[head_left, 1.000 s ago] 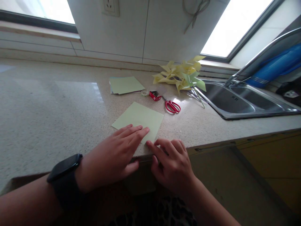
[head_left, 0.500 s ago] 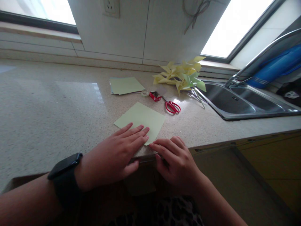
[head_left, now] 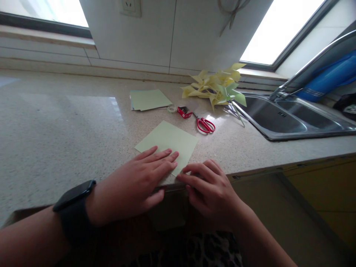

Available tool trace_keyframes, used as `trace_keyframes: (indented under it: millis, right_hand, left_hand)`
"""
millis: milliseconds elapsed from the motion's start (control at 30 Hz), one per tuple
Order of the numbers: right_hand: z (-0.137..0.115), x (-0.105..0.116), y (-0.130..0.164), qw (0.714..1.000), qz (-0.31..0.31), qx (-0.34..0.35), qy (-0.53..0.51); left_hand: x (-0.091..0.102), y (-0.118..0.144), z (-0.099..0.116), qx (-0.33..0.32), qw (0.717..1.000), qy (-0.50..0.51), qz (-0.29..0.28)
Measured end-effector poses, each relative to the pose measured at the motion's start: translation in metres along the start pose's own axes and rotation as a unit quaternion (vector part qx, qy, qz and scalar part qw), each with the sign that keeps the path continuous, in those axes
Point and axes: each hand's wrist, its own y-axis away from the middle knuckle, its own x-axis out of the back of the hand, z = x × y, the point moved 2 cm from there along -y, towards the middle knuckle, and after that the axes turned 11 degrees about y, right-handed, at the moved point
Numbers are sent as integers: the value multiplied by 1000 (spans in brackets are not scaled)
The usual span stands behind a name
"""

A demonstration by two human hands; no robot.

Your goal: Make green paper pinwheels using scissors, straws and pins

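Observation:
A pale green square sheet of paper (head_left: 169,135) lies on the counter, one corner toward me. My left hand (head_left: 141,181) rests palm down on its near left part, fingers outstretched and the thumb apart below the counter edge. At the sheet's near corner is my right hand (head_left: 208,185), its fingers bent and a fingertip at or beside that corner. Its thumb hangs lower, apart from the index finger. No object shows in either hand. Beyond the sheet lie red-handled scissors (head_left: 205,125), a small red box (head_left: 184,112) with small contents, and a roll of clear tape (head_left: 171,109).
A stack of paper sheets (head_left: 150,99) sits farther back. Several yellow and green paper pinwheels (head_left: 214,87) lie by the wall, close to a steel sink (head_left: 267,137) with a faucet (head_left: 306,61). The counter's front edge (head_left: 258,167) runs beneath my hands.
The sheet's near and right corners have shifted slightly toward the right and nearer to me. My right hand has moved a little right; my left hand stays flat on the paper.

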Motion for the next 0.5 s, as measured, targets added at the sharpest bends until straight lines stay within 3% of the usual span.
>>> trace_keyframes:
  millis: [500]
  right_hand:
    - [2, -2, -1, 1000, -17, -20, -10]
  left_hand:
    - [0, 0, 0, 1, 1000, -8, -5]
